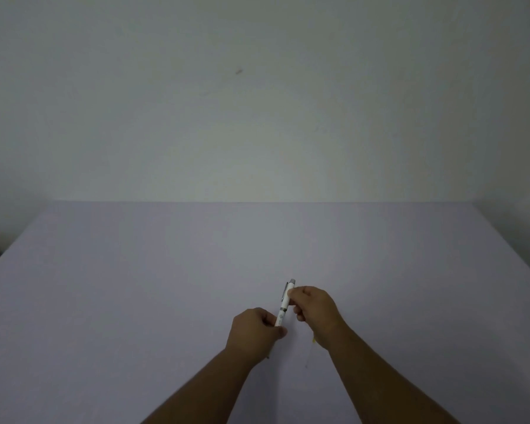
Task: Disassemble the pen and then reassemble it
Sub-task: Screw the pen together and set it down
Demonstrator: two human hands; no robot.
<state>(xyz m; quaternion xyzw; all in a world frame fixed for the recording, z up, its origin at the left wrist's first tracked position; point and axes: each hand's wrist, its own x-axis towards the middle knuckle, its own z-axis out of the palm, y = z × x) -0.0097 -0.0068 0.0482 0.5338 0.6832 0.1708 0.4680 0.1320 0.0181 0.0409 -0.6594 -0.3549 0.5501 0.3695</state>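
Tabletop (104,301), pale lilac and bare of loose parts, fills the lower half of the head view, with a plain wall (257,102) behind it. Reading from the left, we first meet the left hand (253,330), closed around the lower end of the pen (285,304); its fingers wrap the barrel so that the writing tip is hidden from us. At centre we see the pen itself, a white body held above the table and tilted, its near end in the left fist and its far end pointing away and slightly right. A metal band rings the barrel about midway between the two hands, and a grey cap end with a clip (289,286) stands clear above the right fingers. To the right, the right hand (314,302) pinches the upper section of the pen just above that band, thumb and fingertips clamped on it.

We judge the pen to be whole, since both sections sit flush at the band and no part lies on the table. Whether this is the start of disassembly or the close of reassembly we cannot tell. If it is the start, the next move calls for a firm hold by the left hand while the right twists or pulls its section along the pen's axis, kept straight so that the joint parts cleanly.
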